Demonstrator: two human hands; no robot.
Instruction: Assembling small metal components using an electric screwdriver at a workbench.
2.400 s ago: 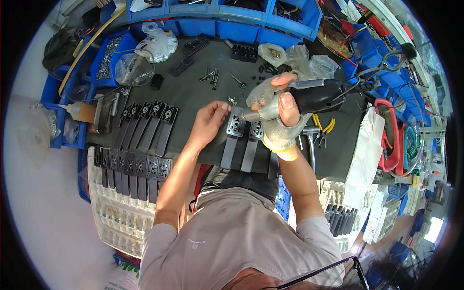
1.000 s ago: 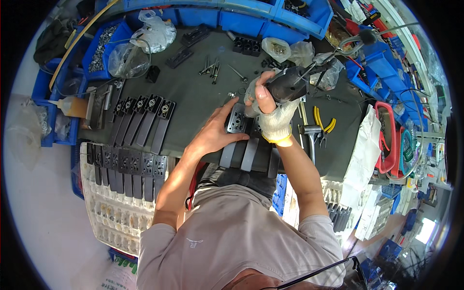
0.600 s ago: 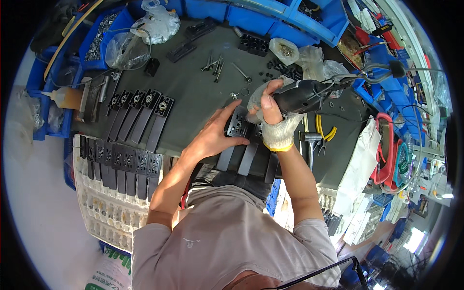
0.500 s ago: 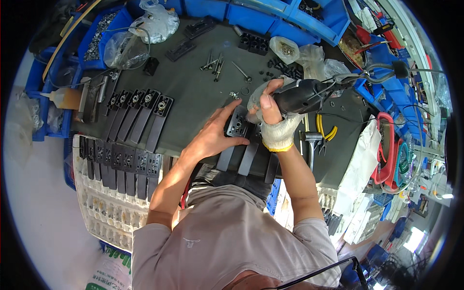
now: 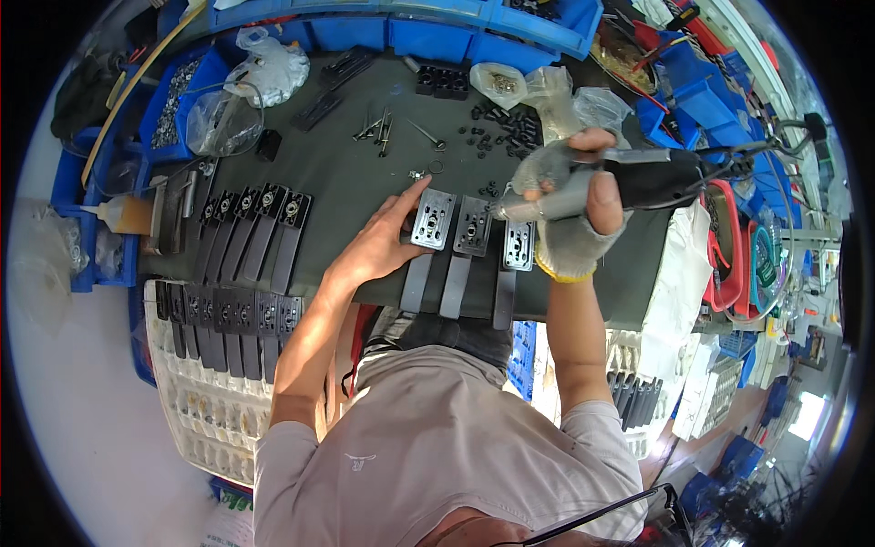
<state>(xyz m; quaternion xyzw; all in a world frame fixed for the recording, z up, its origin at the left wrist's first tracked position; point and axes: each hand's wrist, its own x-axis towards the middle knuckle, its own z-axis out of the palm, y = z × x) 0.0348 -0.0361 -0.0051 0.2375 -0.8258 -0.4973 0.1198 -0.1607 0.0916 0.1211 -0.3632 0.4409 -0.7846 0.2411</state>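
Three long dark parts, each topped by a rectangular plate with holes and small hardware, lie side by side at the mat's front edge: a left one (image 5: 434,219), a middle one (image 5: 472,224) and a right one (image 5: 519,246). My bare left hand (image 5: 378,239) rests against the left plate's edge, index finger stretched out, thumb apart. In a fingerless glove, my right hand (image 5: 576,196) grips a power screwdriver (image 5: 652,178) with a black body and silver front. The screwdriver lies nearly level, its front end pointing left, close to the middle and right plates.
Similar dark parts (image 5: 264,214) stand in a row at left, with more on a pale tray (image 5: 205,401) below. Loose black pieces (image 5: 515,129), long screws (image 5: 424,135) and a ring (image 5: 436,167) lie beyond my hands. Blue bins (image 5: 428,41) line the back; a cord trails right.
My right hand has drawn the screwdriver rightward off the plates and levelled it, uncovering the middle and right ones. My left hand stays by the left plate. The whole view has shifted slightly.
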